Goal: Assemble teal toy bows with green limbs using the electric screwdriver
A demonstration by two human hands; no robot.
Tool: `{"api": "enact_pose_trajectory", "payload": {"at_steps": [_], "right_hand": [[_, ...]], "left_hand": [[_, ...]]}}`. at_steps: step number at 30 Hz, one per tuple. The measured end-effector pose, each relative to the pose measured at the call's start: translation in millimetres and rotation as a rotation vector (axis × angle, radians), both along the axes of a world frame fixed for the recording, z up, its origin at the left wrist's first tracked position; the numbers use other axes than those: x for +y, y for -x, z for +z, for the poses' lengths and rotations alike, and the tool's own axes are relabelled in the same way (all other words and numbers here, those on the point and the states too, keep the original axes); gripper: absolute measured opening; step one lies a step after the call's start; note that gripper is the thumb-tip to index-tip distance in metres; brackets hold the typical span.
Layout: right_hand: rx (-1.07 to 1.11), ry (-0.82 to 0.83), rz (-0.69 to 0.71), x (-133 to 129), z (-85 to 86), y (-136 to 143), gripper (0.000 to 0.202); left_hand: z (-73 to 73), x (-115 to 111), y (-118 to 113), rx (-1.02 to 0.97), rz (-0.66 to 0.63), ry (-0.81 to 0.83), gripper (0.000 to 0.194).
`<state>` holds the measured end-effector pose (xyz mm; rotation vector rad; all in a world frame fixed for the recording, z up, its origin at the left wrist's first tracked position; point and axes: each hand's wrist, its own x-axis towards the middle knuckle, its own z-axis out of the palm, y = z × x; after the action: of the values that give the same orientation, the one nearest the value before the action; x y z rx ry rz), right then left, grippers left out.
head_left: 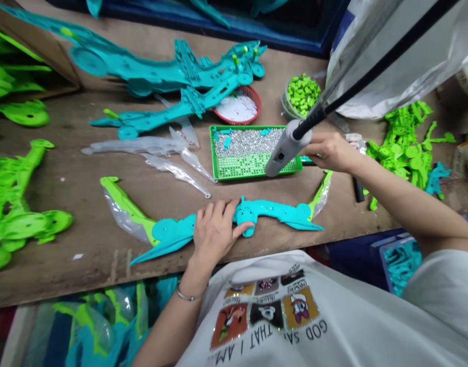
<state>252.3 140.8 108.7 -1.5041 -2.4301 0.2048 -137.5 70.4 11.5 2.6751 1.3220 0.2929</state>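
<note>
A teal toy bow (270,208) with lime-green end arms and clear plastic pieces lies across the table in front of me. My left hand (214,229) is over its middle, fingers curled over the far edge and thumb against the round centre part. My right hand (331,151) has its fingers closed at the right end of a green tray (257,176) of small metal screws. A hanging grey power screwdriver (283,153) hides those fingertips, so what they hold cannot be made out.
Teal bow shells (153,71) and clear plastic strips (176,173) lie at the back left. Behind the tray stand a red basket (253,114) and a tub of lime-green pegs (303,94). Lime-green parts (406,148) are heaped right, more (31,224) left. A black cord crosses upper right.
</note>
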Motion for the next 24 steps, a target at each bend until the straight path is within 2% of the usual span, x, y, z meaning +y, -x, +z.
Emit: {"api": "enact_pose_trajectory", "payload": {"at_steps": [2,4,7,10,15,19,24], "right_hand": [[0.115,-0.007,-0.109,-31.5,6.0,8.4,0.016],[0.258,-0.01,-0.293,-69.2,4.5,22.4,0.011],[0.494,0.09,-0.55,-123.5,-10.5,51.7,0.008],[0.607,0.147,-0.723,-157.3,-30.3,85.5,0.01],[0.538,0.074,-0.858,-165.1,-54.5,124.6,0.008],[0.473,0.032,-0.926,-160.2,-65.6,131.3,0.009],[0.366,0.049,-0.912,-158.3,-68.7,136.2,0.012]], "left_hand": [[6.7,-1.7,1.9,-0.003,-0.039,0.047,0.097],[12.5,-5.0,1.6,-0.021,-0.054,0.082,0.107],[16.4,-13.4,-4.7,-0.035,-0.049,0.109,0.107],[15.2,-23.3,-16.7,-0.037,-0.024,0.11,0.107],[13.2,-31.9,-31.3,-0.042,-0.006,0.141,0.102],[12.8,-31.5,-31.3,-0.057,-0.01,0.159,0.103],[10.3,-31.3,-30.0,-0.082,-0.014,0.169,0.102]]}}
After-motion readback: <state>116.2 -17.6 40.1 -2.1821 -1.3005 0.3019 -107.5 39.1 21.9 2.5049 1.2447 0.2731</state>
